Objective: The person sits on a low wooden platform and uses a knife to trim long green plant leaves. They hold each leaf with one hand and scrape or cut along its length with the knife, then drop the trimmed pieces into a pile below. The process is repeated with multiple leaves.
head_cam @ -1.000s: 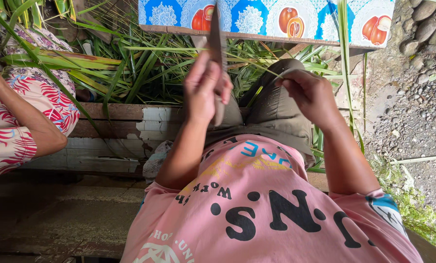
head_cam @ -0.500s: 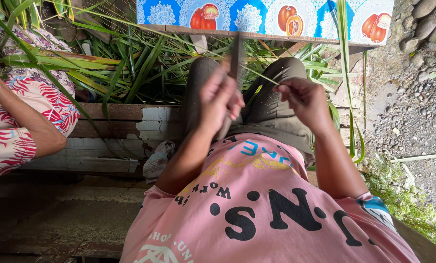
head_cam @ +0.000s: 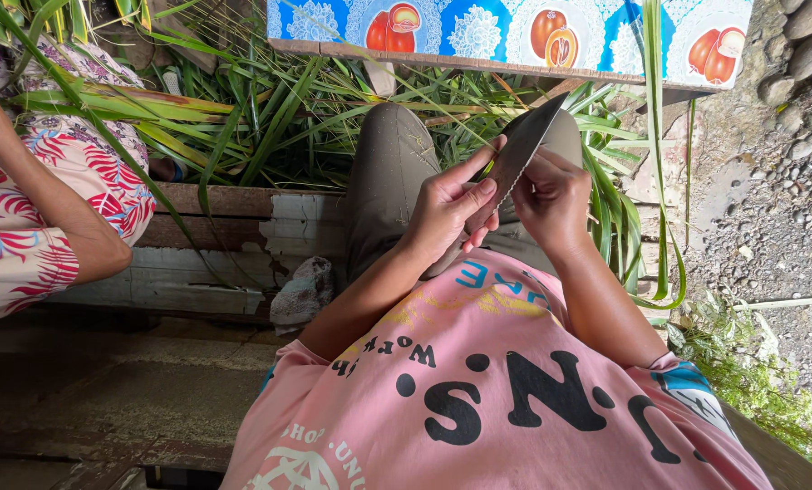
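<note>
Neighbour: at nine o'clock a second person's arm (head_cam: 56,213) and a patterned red and white garment (head_cam: 20,249); this arm belongs to someone else and touches nothing of the work.

Leaves: long green leaves (head_cam: 270,109) lie heaped from ten to one o'clock, beyond the knees and over a plank bench (head_cam: 206,240).

Left hand: the left hand (head_cam: 447,209) sits just left of centre, its fingers curled together and clamped on the lower end of the knife; the thumb lies along the blade's flat.

Knife: the knife (head_cam: 524,145) is a dark grey blade with a toothed edge. Its long axis runs on a diagonal, from the grip at about seven o'clock up to a tip pointing at about one o'clock. It stands above the lap, between both hands, over the grey trousers (head_cam: 392,172).

Right hand: the right hand (head_cam: 556,200) is just right of the blade, fingers bent and pressed together against the blade's edge side. A thin pale green strip seems pinched there, but I cannot tell for sure.

Printed panel: along twelve to one o'clock runs a long rectangular board edge covered with a blue printed sheet (head_cam: 506,36), showing red and orange fruit pictures and white lacy rounds.

Ground: at three o'clock, grey gravel (head_cam: 778,218).
</note>
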